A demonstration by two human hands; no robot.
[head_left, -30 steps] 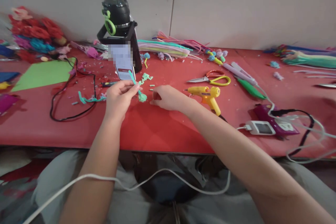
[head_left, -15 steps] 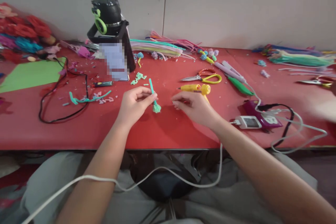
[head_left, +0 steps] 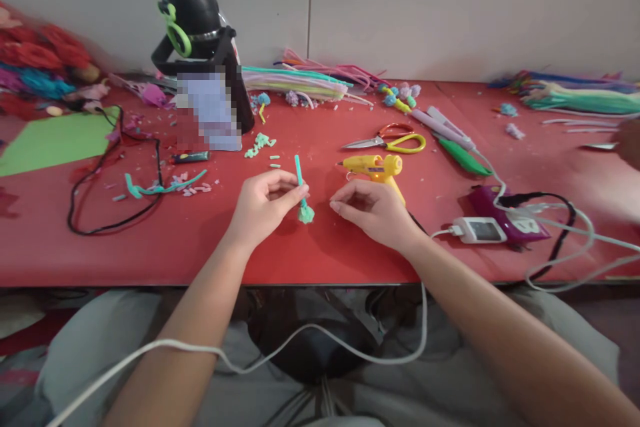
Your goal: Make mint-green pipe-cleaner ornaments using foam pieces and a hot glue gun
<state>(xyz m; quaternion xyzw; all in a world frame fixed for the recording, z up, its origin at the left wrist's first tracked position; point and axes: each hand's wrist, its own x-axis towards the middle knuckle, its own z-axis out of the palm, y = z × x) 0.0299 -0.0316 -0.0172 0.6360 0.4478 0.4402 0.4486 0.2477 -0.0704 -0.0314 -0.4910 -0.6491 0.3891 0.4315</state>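
Grey wall [head_left: 425, 7] up top, red counter [head_left: 210, 250] below, craft bits scattered all over it. I'm following this remotely through the head cam. Compared with a second ago, both hands have come away from the phone [head_left: 215, 110] and the loose clippings [head_left: 275, 157], ending up further right along the counter. Back then the teal stem [head_left: 298, 170] leaned toward the phone; now it's nearly upright, pale green tuft [head_left: 306, 215] at its lower end. Can't tell if the tuft touches the counter.

Left hand [head_left: 265, 207] has the stem in a thumb-and-finger pinch. Right hand [head_left: 377, 213] is just across from it, in front of the yellow glue gun [head_left: 370, 165], thumb and fingertips in a narrow pinch. No idea whether something tiny's in there. My read: left is steadying, right is shaped for small detail work.

Headcount: one stem with one tuft, one glue gun, one black bottle [head_left: 197, 13], one phone against it, one green sheet [head_left: 55, 140], one full pair of scissors [head_left: 383, 143] behind the gun, plus one blade [head_left: 599, 146] at far right. I get two loose clippings beside one green heap [head_left: 260, 145], whose pieces are too small to count.
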